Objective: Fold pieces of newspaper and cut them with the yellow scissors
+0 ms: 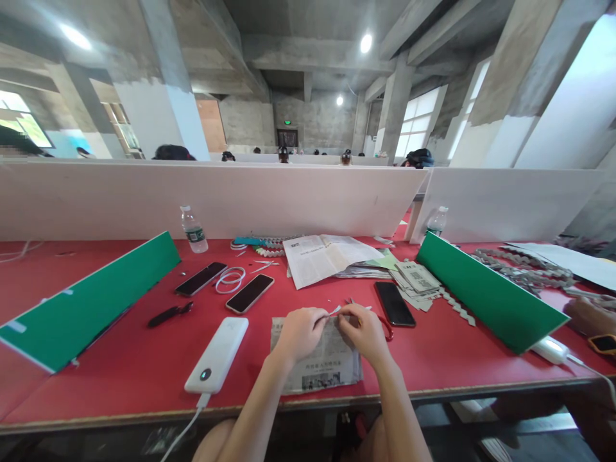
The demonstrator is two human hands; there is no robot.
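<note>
My left hand [304,332] and my right hand [362,328] meet just above a folded newspaper sheet [320,371] near the table's front edge. Thumb and fingers of each are pinched on a small, thin paper strip [333,312], which they hold between them; most of it is hidden by the fingertips. Scissors with red handles [389,328] lie behind my right hand, partly covered by it. A black phone [394,303] rests just to the right of the scissors.
On the red table [144,366] stands a white power bank [217,354] at left, with phones and a white cable behind it. Newspapers [327,256] and cut paper pieces [418,279] lie at the back. Green boards [486,292] flank both sides; another person's hand [590,314] is far right.
</note>
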